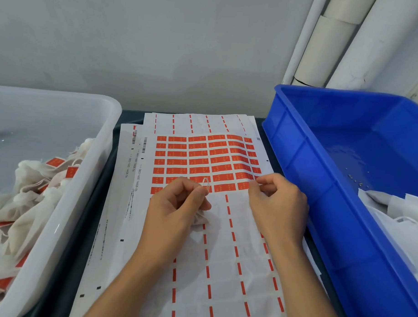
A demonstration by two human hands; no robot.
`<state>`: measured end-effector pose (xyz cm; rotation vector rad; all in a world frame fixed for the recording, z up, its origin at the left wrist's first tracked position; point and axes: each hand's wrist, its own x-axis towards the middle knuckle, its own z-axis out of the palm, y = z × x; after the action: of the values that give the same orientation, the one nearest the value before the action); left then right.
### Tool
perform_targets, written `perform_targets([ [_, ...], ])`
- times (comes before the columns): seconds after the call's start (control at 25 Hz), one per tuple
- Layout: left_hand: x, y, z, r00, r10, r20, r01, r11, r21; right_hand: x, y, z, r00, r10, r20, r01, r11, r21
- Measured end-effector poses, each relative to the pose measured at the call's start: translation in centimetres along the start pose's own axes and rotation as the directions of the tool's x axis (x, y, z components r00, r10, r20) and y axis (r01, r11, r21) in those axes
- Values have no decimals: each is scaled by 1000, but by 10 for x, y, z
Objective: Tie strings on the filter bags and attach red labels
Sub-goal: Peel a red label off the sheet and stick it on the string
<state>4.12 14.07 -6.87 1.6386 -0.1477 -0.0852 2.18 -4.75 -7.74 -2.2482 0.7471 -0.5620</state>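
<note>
Both forearms reach in from the near edge over the label sheet point(203, 158). Left hand point(178, 204) has its grip closed on a filter bag point(201, 219), bunched under the fingers, with a loop of string point(206, 182) standing up from the pinch over the red labels point(224, 177). Right hand point(277, 203) pinches at the sheet's right edge, apparently lifting one label (too small to be sure). To do this step well, I'd peel the label cleanly from a corner, keep the string taut and flat, then fold the label squarely around it. Finished tagged bags fill the white bin point(104, 131) on the left; the blue crate point(321, 162) on the right holds untagged ones.
</note>
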Motion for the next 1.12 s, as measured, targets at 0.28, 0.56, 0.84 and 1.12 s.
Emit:
perform_targets([
  [0.28,0,0,0,1000,-1,-1,1,1000,0,0,0,0,999,-29,14,30,997,-70],
  [0.56,1,0,0,1000,-2,7,2,1000,-6,3,-1,-5,999,-39,22,41,995,-87],
  [0.84,2,-2,0,1000,-1,4,1,1000,-6,5,2,1,985,-168,31,170,941,-292],
  [1.12,2,-2,0,1000,2,7,-2,1000,-3,9,-1,5,991,-135,-2,127,939,-320],
])
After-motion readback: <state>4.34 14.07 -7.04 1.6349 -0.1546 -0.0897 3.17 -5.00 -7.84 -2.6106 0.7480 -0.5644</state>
